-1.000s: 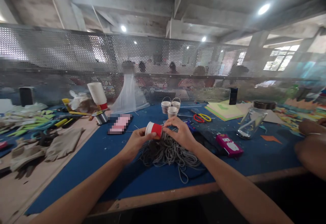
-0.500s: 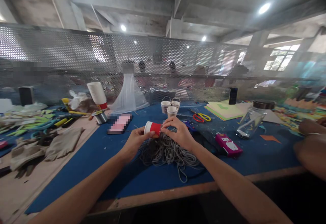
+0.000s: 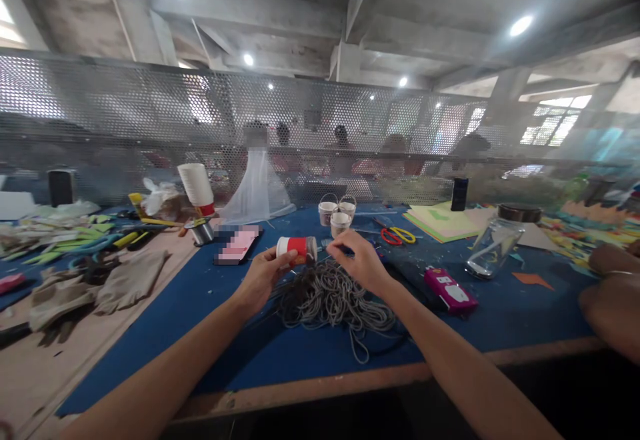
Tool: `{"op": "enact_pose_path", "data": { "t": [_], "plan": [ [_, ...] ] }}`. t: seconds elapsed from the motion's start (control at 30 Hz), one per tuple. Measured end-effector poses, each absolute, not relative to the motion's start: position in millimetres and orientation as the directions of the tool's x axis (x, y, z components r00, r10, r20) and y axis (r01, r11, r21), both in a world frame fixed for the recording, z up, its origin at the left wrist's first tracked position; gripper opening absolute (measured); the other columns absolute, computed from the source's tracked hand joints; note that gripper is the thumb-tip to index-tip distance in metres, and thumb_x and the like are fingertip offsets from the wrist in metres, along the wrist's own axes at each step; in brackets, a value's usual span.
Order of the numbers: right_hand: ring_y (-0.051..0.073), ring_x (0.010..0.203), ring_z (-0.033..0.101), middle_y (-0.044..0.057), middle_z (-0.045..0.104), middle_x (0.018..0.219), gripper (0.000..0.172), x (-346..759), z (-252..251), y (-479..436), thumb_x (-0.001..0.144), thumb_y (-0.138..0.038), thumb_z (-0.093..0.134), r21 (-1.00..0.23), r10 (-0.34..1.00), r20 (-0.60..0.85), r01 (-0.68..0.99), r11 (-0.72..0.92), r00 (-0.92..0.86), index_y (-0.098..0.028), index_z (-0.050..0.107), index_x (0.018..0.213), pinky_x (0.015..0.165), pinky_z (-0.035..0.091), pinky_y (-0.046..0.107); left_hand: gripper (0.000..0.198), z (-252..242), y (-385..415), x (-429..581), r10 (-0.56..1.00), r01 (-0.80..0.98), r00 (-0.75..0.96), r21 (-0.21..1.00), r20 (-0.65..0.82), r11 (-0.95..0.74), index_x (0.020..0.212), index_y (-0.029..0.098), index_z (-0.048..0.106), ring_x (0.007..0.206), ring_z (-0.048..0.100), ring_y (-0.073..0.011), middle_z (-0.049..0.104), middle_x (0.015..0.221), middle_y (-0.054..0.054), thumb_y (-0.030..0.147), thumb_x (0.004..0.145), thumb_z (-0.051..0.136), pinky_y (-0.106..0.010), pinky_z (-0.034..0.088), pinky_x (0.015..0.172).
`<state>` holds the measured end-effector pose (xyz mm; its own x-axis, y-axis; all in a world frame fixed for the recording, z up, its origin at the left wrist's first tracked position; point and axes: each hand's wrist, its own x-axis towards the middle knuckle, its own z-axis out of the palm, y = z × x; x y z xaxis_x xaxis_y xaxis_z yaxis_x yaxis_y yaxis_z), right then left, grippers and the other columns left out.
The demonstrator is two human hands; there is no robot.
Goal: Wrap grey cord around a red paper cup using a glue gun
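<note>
In the middle of the frame, the left hand [image 3: 263, 273] has its grip clamped on a red-and-white cup [image 3: 297, 249]. The cup is held on its side just above the blue tabletop [image 3: 200, 307], with its mouth turned toward the right hand [image 3: 357, 261]. The right hand's thumb and forefinger are pinched together just beside the cup's mouth, and whatever is between them is too small to make out. A tangled pile of grey cord [image 3: 330, 297] lies on the tabletop under and in front of both hands.

Behind the hands stand three small cups with handles [image 3: 337, 213], with scissors [image 3: 395, 233] to their right. Further right a glass jar [image 3: 493, 243] lies tilted, and a pink box [image 3: 449, 290] lies near the right forearm. A stack of white cups [image 3: 196, 187] stands at the upper left of the tabletop, and gloves [image 3: 125, 280] lie at the left. Another person's arm [image 3: 607, 300] rests at the right edge.
</note>
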<state>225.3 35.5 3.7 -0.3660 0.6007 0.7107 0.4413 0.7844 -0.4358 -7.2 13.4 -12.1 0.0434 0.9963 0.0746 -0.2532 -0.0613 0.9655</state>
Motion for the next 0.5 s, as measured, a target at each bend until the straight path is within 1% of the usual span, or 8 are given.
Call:
{"op": "enact_pose_path", "data": {
  "t": [0.07,0.13,0.2,0.23,0.33,0.43,0.5],
  "plan": [
    [0.018,0.089,0.061,0.006,0.066,0.095,0.016,241,7,48,0.093,-0.030,0.055,-0.441,0.676,0.677,0.576,0.689,-0.290,-0.019,0.066,0.096,0.084,0.047,0.031,0.031,-12,13,-7,0.996,-0.265,0.040,0.962,0.079,-0.066,0.092,0.017,0.076,0.092,0.068,-0.0226,0.076,0.097,-0.009,0.036,0.068,0.082,-0.033,0.048,0.089],
    [0.018,0.084,0.062,0.005,0.067,0.091,0.014,260,8,60,0.090,-0.029,0.057,-0.432,0.791,0.569,0.737,0.520,-0.226,-0.018,0.066,0.093,0.079,0.046,0.030,0.034,-11,12,-7,0.996,-0.263,0.035,0.962,0.084,-0.072,0.093,0.016,0.075,0.093,0.068,-0.0228,0.076,0.097,-0.010,0.037,0.068,0.082,-0.033,0.049,0.089],
    [0.020,0.085,0.063,0.007,0.068,0.092,0.016,279,8,69,0.087,-0.032,0.061,-0.350,0.892,0.415,0.874,0.338,-0.179,-0.018,0.067,0.091,0.077,0.045,0.030,0.036,-11,12,-7,0.995,-0.253,0.034,0.964,0.099,-0.087,0.095,0.015,0.074,0.093,0.068,-0.0232,0.075,0.099,-0.010,0.038,0.068,0.082,-0.032,0.049,0.087],
    [0.021,0.087,0.064,0.008,0.069,0.094,0.017,287,6,72,0.086,-0.034,0.062,-0.297,0.925,0.343,0.916,0.269,-0.161,-0.018,0.068,0.090,0.078,0.044,0.030,0.037,-11,11,-7,0.994,-0.248,0.034,0.964,0.106,-0.094,0.096,0.015,0.074,0.094,0.068,-0.0234,0.075,0.100,-0.010,0.038,0.068,0.082,-0.032,0.050,0.087],
    [0.025,0.094,0.065,0.011,0.070,0.101,0.023,305,-1,76,0.086,-0.038,0.062,-0.191,0.976,0.183,0.970,0.151,-0.116,-0.018,0.067,0.095,0.076,0.043,0.030,0.040,-11,12,-8,0.994,-0.240,0.032,0.966,0.105,-0.094,0.097,0.014,0.074,0.093,0.068,-0.0238,0.075,0.100,-0.009,0.037,0.066,0.083,-0.032,0.050,0.086],
    [0.027,0.095,0.066,0.012,0.070,0.104,0.031,312,-11,79,0.085,-0.042,0.062,-0.195,0.994,0.081,0.977,0.090,-0.076,-0.017,0.066,0.103,0.073,0.042,0.031,0.041,-12,13,-8,0.996,-0.241,0.028,0.967,0.088,-0.078,0.097,0.013,0.074,0.091,0.068,-0.0235,0.075,0.097,-0.010,0.036,0.065,0.084,-0.033,0.050,0.087],
    [0.027,0.094,0.066,0.012,0.071,0.103,0.035,314,-17,82,0.083,-0.044,0.063,-0.222,0.996,0.049,0.972,0.081,-0.071,-0.017,0.065,0.105,0.071,0.042,0.030,0.039,-12,14,-8,0.995,-0.256,0.035,0.963,0.091,-0.079,0.097,0.013,0.074,0.091,0.068,-0.0226,0.075,0.097,-0.010,0.034,0.065,0.084,-0.034,0.050,0.089]
  ]
}}
